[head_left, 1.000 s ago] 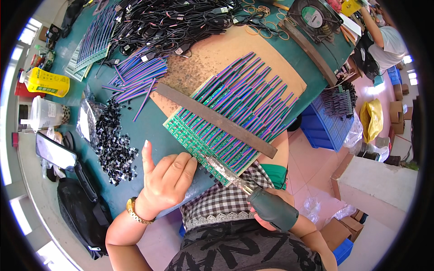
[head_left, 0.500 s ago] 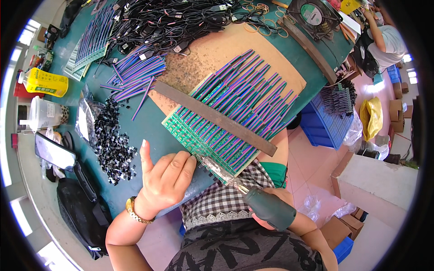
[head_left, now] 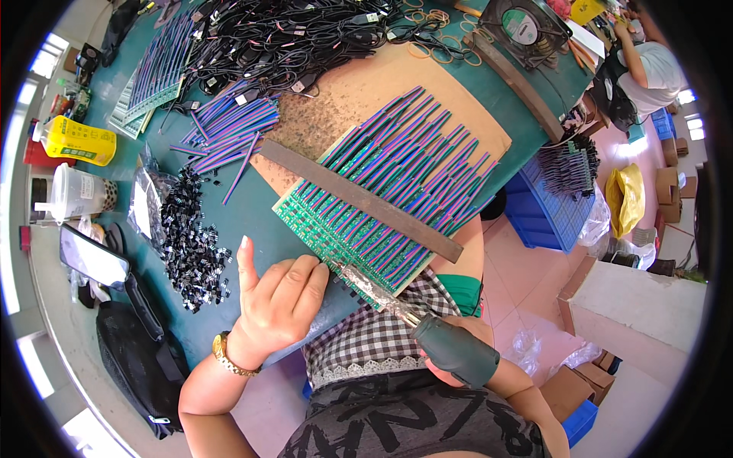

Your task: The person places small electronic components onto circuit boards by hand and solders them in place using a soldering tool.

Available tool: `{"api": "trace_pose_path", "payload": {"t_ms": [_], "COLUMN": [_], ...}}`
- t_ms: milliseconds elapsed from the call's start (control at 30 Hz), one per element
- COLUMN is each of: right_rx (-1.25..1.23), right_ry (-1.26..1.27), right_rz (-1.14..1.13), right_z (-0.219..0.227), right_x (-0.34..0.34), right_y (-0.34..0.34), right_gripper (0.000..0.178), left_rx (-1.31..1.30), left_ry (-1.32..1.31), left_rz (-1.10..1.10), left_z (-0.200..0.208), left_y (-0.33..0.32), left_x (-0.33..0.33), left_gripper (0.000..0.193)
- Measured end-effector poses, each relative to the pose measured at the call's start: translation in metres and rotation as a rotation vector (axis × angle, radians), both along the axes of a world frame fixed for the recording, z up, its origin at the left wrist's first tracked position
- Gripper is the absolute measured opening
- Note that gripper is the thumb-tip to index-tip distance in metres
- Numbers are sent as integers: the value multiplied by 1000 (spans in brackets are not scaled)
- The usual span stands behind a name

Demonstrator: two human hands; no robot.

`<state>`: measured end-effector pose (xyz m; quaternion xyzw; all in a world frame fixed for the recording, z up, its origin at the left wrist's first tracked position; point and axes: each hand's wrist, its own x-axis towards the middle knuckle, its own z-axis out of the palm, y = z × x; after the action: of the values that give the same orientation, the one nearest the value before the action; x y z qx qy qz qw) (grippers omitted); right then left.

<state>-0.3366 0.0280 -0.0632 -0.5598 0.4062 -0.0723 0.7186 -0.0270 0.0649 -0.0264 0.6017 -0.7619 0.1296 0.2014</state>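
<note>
My right hand (head_left: 479, 330) grips the dark green handle of a soldering iron (head_left: 456, 351). The iron's crusted silver shaft (head_left: 366, 285) points up and left, its end at the near edge of a green circuit board panel (head_left: 313, 221). Close to that end, my left hand (head_left: 281, 301) has its fingers bent together at the panel's edge, the little finger sticking up. What the fingertips pinch is hidden. Rows of purple, blue and dark ribbon wires (head_left: 412, 164) run off the panel. A brown metal bar (head_left: 359, 198) lies across them. Small black parts line the near edge beside the shaft.
Left of the panel are a heap of small black connectors (head_left: 191, 244) and loose ribbon wires (head_left: 229, 130). Black cables (head_left: 290, 46) pile up at the back, near a fan (head_left: 527, 29). A phone (head_left: 93, 256) leans at the left. Another person (head_left: 653, 72) sits far right.
The panel and bar sit very slightly farther left in the picture. My left fingertips have shifted a touch left; the iron stays almost in place at the panel's edge.
</note>
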Motion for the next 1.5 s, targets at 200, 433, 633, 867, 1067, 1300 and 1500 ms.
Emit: {"api": "trace_pose_path", "payload": {"t_ms": [200, 433, 633, 867, 1067, 1300, 1500], "right_rx": [-334, -166, -1034, -1071, -963, -144, 199], "right_ry": [4, -77, -169, -81, -133, 25, 56], "right_rz": [137, 61, 267, 197, 235, 35, -111], "right_z": [-4, -9, 10, 19, -10, -10, -3], "right_x": [0, 3, 15, 23, 3, 5, 9], "right_y": [-3, 1, -20, -18, -3, 0, -5], "right_gripper": [42, 41, 39, 31, 40, 43, 46], "left_rx": [0, 7, 24, 23, 20, 7, 43], "left_ry": [10, 22, -4, 11, 20, 13, 32], "left_rz": [2, 4, 17, 13, 19, 4, -3], "left_z": [0, 5, 6, 4, 5, 0, 4], "left_y": [1, 0, 1, 1, 0, 1, 0], "left_x": [0, -2, -4, -3, -3, 0, -1], "left_gripper": [14, 19, 20, 22, 21, 19, 18]}}
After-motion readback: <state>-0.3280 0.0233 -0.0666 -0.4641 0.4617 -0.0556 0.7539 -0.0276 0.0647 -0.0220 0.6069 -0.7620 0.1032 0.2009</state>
